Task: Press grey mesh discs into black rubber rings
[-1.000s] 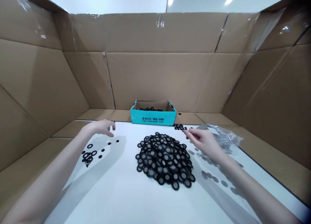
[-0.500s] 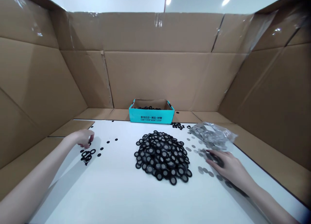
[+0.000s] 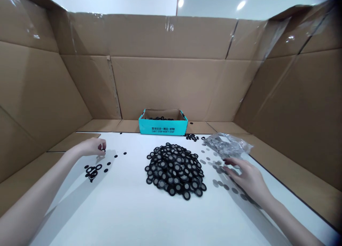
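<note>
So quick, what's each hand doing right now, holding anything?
Left hand: fingers curled shut beside the loose black rings; whether it grips one cannot be told.
Right hand: open, fingers spread over the grey discs, holding nothing.

Bare forearms, seemingly no sleeves, no gloves
</note>
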`<state>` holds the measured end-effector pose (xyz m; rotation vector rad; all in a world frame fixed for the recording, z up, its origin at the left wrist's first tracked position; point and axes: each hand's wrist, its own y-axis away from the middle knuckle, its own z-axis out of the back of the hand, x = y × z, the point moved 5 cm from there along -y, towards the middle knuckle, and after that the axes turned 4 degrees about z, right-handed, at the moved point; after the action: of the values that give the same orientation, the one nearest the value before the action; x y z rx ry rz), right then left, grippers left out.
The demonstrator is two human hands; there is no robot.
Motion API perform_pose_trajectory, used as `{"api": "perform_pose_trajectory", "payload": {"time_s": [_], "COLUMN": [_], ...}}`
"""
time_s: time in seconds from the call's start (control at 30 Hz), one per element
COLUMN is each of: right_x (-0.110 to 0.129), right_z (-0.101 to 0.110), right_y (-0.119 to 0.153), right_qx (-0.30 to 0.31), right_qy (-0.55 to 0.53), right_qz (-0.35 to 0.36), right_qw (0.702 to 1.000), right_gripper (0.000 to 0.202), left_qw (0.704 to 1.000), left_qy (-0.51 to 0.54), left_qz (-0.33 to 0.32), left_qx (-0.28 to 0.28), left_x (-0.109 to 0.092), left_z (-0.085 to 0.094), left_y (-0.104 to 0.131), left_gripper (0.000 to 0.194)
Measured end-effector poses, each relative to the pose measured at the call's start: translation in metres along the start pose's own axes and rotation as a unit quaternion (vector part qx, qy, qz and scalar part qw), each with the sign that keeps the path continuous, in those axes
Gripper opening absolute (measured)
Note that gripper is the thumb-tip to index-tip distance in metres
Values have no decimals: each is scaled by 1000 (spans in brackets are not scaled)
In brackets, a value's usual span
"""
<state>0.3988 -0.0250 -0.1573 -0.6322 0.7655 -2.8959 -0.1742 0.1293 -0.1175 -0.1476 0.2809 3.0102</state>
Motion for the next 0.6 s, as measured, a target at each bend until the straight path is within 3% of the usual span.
{"api": "perform_pose_trajectory", "payload": {"time_s": [0.17, 0.27, 0.37, 0.4, 0.5, 0.6], "right_x": [61, 119, 172, 186, 212, 222], "right_z": [10, 21, 29, 32, 34, 34], "right_y": [-13, -21, -26, -27, -30, -31], "right_qx": [-36, -96, -128, -137, -156, -189], "right_qy": [-73, -132, -170, -182, -214, -232], "right_qz": [77, 180, 252, 265, 281, 305], "right_qw": [994, 970, 944, 937, 922, 904], "right_gripper": [22, 13, 22, 25, 40, 54], "left_qw": [979, 945, 908, 880, 830, 827], "left_qy": [153, 242, 312, 361, 441, 466], "left_qz": [-127, -213, -276, -306, -341, -315], "left_qx": [-41, -45, -51, -46, -21, 7], "left_x": [-80, -137, -184, -197, -223, -232], "left_z": [32, 46, 55, 58, 63, 63], "left_y": [26, 48, 69, 75, 91, 98], "left_gripper": [39, 39, 37, 34, 24, 27]}}
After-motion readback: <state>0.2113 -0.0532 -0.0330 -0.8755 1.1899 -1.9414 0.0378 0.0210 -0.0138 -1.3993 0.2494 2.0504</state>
